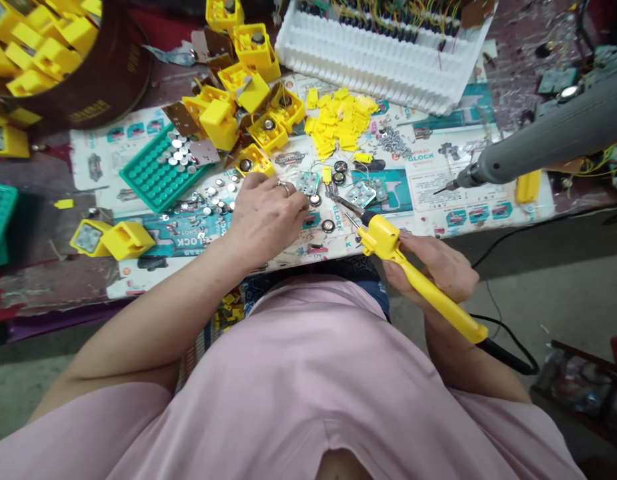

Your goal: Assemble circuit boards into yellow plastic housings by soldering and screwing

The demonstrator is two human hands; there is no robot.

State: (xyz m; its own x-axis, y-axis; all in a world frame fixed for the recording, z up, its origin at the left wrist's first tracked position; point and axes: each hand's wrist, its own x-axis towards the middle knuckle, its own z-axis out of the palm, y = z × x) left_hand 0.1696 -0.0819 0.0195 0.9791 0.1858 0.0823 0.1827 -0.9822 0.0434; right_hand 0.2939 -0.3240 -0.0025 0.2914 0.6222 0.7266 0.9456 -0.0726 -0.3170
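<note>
In my right hand is a yellow soldering iron, its metal tip pointing left over the papered worktop. Near the tip lie a small yellow piece and a circuit board with parts on it. My left hand, with a ring on one finger, is closed, fingertips curled down by another small green circuit board. Whatever the fingertips pinch is hidden. Small round black-rimmed parts lie close by, one right beside the fingertips.
A grey electric screwdriver hangs in from the right. Behind are yellow chips, screws, yellow housings and a white foam tray with wired parts. Leftward are a green tray, silver discs and a brown tub.
</note>
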